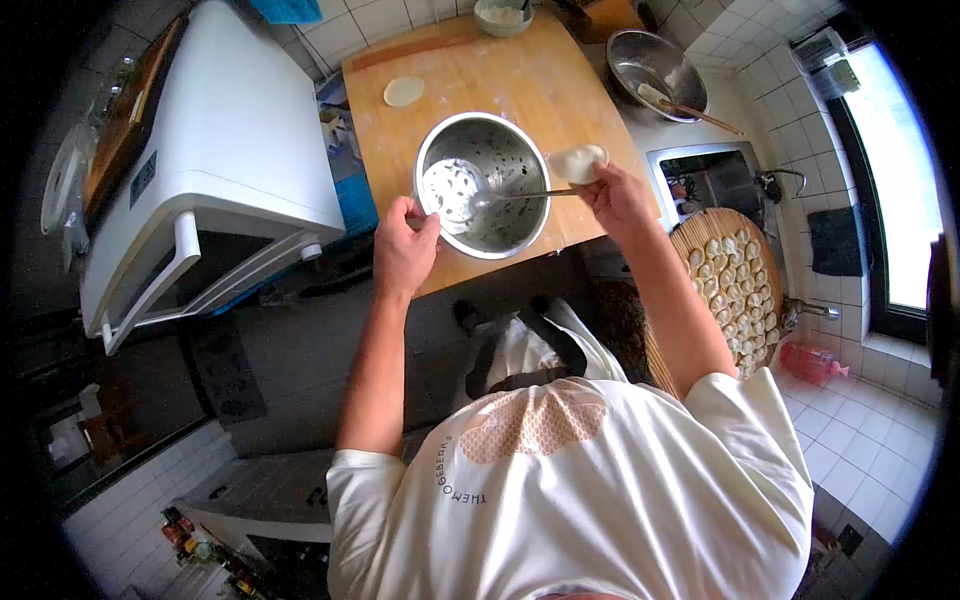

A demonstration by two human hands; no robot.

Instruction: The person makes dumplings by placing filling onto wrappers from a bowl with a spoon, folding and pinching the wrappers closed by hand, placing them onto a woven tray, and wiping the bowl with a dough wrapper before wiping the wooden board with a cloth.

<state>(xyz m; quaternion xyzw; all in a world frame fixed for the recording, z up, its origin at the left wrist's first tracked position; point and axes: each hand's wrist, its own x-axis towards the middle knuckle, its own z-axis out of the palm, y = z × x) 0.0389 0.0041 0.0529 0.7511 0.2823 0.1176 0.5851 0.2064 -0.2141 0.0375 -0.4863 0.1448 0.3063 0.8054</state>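
A metal bowl (508, 160) with green bits stuck to its inner wall is at the front part of the wooden board (390, 150). My left hand (405, 245) grips the bowl's left rim, thumb at the edge. A metal spoon (525, 195) lies across the bowl, its handle running over the right rim to my right hand. In the fingers of my right hand (620, 198) is a pale dough wrapper (578, 162), just right of the bowl. Another round wrapper (404, 92) lies flat on the board at the upper left.
A round tray (690, 235) of several dumplings stands at the right, by the sink (705, 160). Behind are a large metal bowl (640, 60) with a wooden-handled tool and a small bowl (503, 18). A white appliance (230, 110) stands left.
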